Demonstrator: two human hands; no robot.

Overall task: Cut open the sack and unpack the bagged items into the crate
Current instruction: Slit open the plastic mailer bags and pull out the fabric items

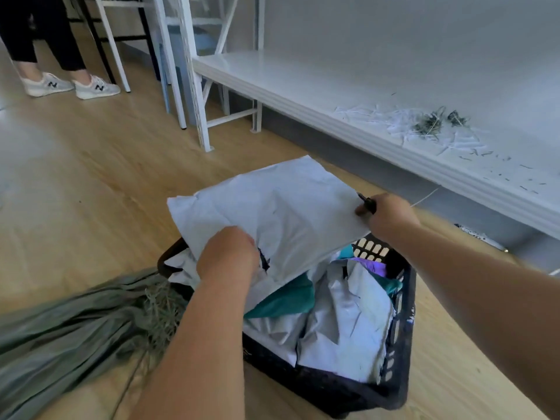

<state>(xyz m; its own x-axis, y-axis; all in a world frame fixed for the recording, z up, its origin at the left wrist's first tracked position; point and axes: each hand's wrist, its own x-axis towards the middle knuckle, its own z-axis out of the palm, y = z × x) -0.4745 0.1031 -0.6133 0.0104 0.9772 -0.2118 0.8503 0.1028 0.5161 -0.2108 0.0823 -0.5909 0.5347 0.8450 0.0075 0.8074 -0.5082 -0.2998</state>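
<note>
A large pale grey bagged item [272,207] lies tilted over the far end of a black plastic crate [400,353] on the floor. My left hand [227,256] grips its near edge. My right hand [391,213] pinches its right edge and also holds a small dark tool whose tip sticks out by the thumb. Inside the crate lie several grey bags [348,322] and a teal one [285,298]. The cut-open green sack [60,338] lies flattened on the floor to the left, its frayed edge beside the crate.
A white low shelf [303,83] runs along the right, strewn with cut threads and scraps [430,125]. White rack legs [203,116] stand behind the crate. A person's legs and grey sneakers [69,86] are at the far left on the wooden floor.
</note>
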